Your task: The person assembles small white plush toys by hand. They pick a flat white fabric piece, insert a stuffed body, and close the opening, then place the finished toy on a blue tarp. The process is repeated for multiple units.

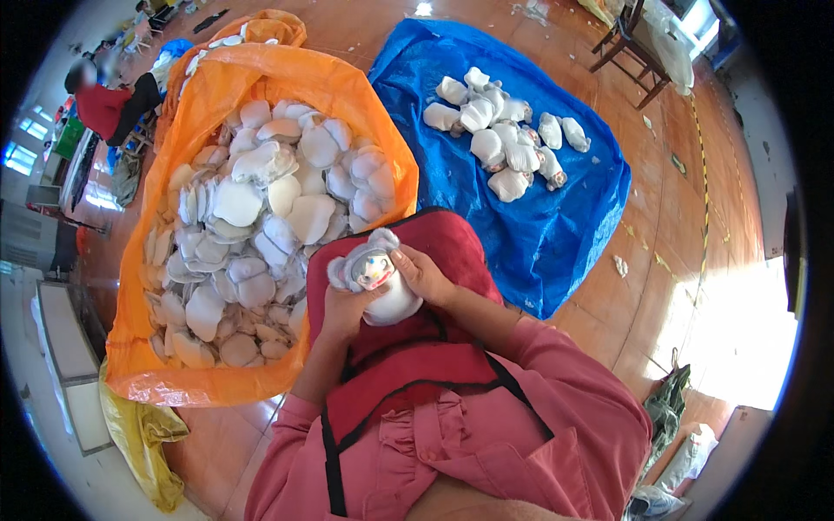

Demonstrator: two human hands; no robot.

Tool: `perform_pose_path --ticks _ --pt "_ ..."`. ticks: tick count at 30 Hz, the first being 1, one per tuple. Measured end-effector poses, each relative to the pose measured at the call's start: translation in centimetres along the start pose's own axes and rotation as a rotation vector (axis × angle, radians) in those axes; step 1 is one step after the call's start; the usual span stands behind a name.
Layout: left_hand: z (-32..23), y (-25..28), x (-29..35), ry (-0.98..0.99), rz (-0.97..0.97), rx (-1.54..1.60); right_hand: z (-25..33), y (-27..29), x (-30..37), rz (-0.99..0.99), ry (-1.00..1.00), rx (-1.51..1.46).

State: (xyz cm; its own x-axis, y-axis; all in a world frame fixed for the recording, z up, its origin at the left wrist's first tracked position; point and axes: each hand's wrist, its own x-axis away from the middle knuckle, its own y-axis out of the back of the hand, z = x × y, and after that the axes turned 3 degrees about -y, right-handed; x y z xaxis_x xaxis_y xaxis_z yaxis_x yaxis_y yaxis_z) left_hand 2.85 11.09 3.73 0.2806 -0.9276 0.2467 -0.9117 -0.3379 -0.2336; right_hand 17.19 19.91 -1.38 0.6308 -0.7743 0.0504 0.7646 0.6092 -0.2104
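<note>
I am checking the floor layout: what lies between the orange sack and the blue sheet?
Head view: bare wooden floor separates orange sack from blue sheet.

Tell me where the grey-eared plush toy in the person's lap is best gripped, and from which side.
Probably around its white body, from both sides. The plush toy lies face up on the red apron; the left hand cups the body from the left and the right hand from the right, leaving the face uncovered.

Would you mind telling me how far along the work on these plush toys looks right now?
Done: a small heap of plush toys lies on the blue sheet. In hand: the left hand and right hand hold one plush toy over the lap. Left: the orange bag holds many more white pieces.
</note>
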Motion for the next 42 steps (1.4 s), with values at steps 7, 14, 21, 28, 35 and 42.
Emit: perform_pose_path --ticks 7,14,21,28,35,42 --pt "0.8 -0.2 0.6 0.057 0.182 0.015 -2.4 1.4 1.0 0.011 -0.150 -0.167" --pt "0.1 -0.6 0.7 0.077 0.098 0.063 -1.7 2.0 0.4 0.037 -0.158 -0.204" --pt "-0.4 1.0 0.2 -0.062 -0.113 0.204 -1.3 1.8 2.0 0.176 -0.117 -0.431" --pt "2.3 1.7 -0.2 -0.012 -0.165 0.557 1.3 -1.2 3.1 0.190 -0.314 -0.625" --pt "2.3 2.5 1.0 0.049 -0.233 0.660 1.3 -1.8 3.0 0.281 -0.405 -0.490" --pt "1.9 2.7 1.4 0.062 -0.267 0.710 2.1 -2.4 3.8 0.309 -0.585 -0.402"
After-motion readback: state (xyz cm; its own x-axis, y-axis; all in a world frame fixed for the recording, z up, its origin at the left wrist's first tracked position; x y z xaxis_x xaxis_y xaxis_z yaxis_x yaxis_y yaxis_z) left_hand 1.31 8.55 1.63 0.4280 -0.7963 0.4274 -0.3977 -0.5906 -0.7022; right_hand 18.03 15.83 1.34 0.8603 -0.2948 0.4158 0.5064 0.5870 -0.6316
